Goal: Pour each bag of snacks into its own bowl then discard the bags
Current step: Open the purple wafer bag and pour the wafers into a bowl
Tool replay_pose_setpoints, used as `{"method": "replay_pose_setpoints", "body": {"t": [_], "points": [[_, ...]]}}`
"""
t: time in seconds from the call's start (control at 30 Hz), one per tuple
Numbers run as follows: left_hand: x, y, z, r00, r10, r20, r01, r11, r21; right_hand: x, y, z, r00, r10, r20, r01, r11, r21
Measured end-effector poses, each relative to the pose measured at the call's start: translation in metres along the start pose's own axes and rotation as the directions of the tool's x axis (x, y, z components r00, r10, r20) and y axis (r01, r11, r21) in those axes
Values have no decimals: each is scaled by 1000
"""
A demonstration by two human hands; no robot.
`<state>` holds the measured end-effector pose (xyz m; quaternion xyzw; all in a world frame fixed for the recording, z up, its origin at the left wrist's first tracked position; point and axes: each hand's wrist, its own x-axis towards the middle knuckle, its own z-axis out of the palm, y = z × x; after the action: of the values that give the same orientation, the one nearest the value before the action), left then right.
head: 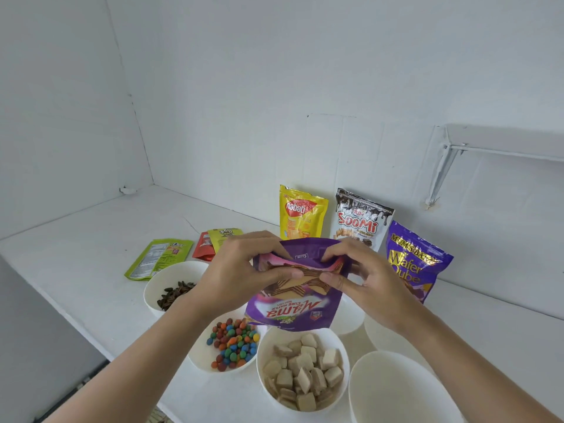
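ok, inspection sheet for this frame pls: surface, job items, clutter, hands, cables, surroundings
Surface: white counter, with a thin crack near the back.
Job's things: purple Mama wafer bag held over the bowls, print upside down. Sunflower seed bowl, coated candy bowl and wafer cube bowl are filled. Empty bowl front right. Nabati bag, Soomi bag and Wafer Cube bag stand upright at the wall.
Clutter: green pouch, red pouch and yellow pouch lie flat behind the bowls.
Hands: left hand and right hand both pinch the Mama bag's upper edge.
Cables: nothing seen.
Surroundings: white walls; shelf bracket upper right.
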<state>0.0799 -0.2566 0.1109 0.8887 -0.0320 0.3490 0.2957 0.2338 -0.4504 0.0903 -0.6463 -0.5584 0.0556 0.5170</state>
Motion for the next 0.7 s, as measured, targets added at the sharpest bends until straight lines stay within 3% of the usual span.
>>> {"method": "replay_pose_setpoints", "body": {"t": [0.17,0.33,0.47,0.53,0.7], "points": [[6,-15,-12,999,-35,18,32,991,127,9,5,-9,999,-24,37,30,985,-169],[-1,-28,-8,989,-136,55,134,990,32,10,7,-13,1000,-25,7,26,979,-201],[-8,-33,-5,964,-260,61,267,924,-272,3,8,-13,978,209,12,-208,965,159],[-9,-32,-6,957,-280,75,289,892,-349,1,6,-9,970,241,6,-234,937,260],[-6,-29,-13,925,-379,0,364,887,-286,15,5,7,942,300,-151,-200,862,466]]}}
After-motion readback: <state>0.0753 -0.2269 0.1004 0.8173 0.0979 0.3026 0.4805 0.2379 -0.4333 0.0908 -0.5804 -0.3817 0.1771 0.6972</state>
